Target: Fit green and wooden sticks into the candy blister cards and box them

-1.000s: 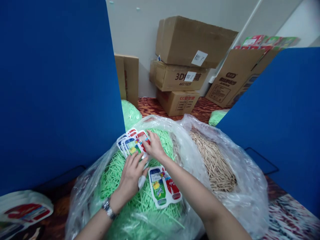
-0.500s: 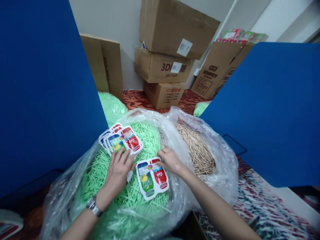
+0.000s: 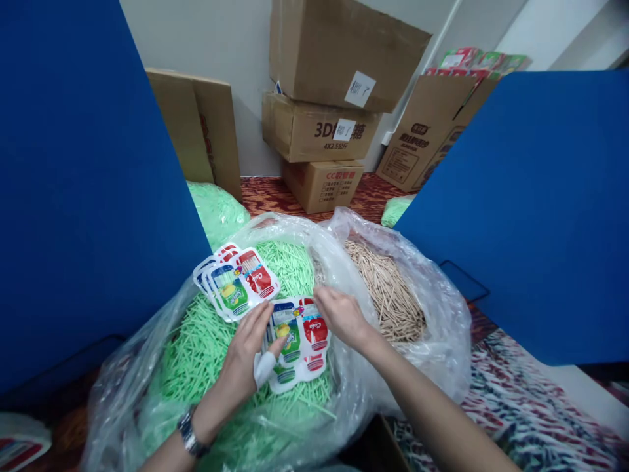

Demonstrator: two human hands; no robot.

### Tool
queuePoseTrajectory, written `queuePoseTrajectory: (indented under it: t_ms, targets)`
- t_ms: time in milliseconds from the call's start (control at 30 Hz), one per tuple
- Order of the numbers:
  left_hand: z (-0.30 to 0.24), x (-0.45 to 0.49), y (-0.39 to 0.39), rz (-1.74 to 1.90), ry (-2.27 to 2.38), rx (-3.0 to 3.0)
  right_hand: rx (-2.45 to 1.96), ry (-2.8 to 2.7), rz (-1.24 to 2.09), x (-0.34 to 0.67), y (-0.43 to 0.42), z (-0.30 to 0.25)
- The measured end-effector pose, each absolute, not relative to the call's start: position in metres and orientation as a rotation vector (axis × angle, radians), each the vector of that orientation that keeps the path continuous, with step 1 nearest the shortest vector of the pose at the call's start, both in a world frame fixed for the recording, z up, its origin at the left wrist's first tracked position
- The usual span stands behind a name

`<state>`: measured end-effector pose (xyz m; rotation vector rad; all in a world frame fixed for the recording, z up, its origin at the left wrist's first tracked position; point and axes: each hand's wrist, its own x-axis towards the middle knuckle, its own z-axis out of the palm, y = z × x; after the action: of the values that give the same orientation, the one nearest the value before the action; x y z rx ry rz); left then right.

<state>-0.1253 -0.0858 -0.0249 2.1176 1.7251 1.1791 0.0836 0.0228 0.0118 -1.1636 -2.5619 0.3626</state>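
A: Seeing any change?
B: Yes. Moved left hand (image 3: 248,354) from the fanned stack (image 3: 238,282) at left to the Sprite/Cola pack (image 3: 301,331) at right. Now exposing the near end of a second pack (image 3: 298,375) underneath.
A: Grip?
B: Pinching the far right corner with curled right hand (image 3: 341,316). Can't tell if gripping with left, thumb over Sprite side.
A: Meaning?
B: Probably separating top pack from lower, both above green sticks (image 3: 199,354) in clear bag (image 3: 295,226).
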Motion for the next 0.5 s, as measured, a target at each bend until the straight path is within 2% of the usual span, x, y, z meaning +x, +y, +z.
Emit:
queuePoseTrajectory:
  t_ms: [167,267,367,500]
  targets:
    - [-0.023,-0.103,-0.088,1.187,1.577,1.645,-0.942,-1.865,1.397,0.072,-0.015,0.039]
    - [-0.024,-0.092,-0.085,1.312,1.376,1.375,-0.758,-1.450,1.757,0.057,-0.033,0.034]
    - [-0.028,-0.088,-0.080,1.390,1.323,1.195,-0.667,-1.170,1.817,0.050,-0.036,0.028]
    - [-0.026,-0.086,-0.073,1.414,1.477,1.118,-0.750,-1.318,1.556,0.059,-0.035,0.031]
